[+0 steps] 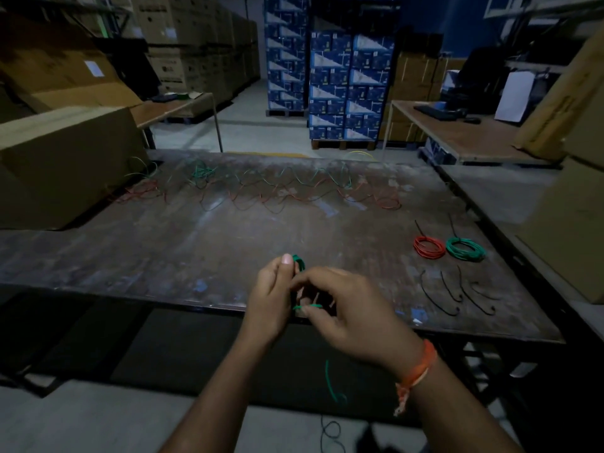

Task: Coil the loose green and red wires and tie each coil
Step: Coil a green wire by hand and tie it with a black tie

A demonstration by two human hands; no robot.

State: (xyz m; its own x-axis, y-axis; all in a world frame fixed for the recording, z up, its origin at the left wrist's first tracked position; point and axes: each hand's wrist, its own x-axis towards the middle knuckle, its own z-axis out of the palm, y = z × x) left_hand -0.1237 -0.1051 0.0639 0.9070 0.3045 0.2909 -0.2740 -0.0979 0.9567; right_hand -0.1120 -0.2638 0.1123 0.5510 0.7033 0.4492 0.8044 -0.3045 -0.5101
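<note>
Left hand [273, 295]: raised upright, thumb straight up, fingers curled round a small green wire [299, 263] coil.
Right hand [343, 308]: palm down, fingers bent, fingertips pinching the wire beside the left hand.
Right wrist: wears an orange thread band [416, 371].

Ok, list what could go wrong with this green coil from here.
The green wire sits in a tight pinch between left hand and right hand; a slipped grip could let the loops spring open. Its tail hangs below the table edge and may snag. The cable ties lie off to the right, so reaching means a one-handed hold.
</note>
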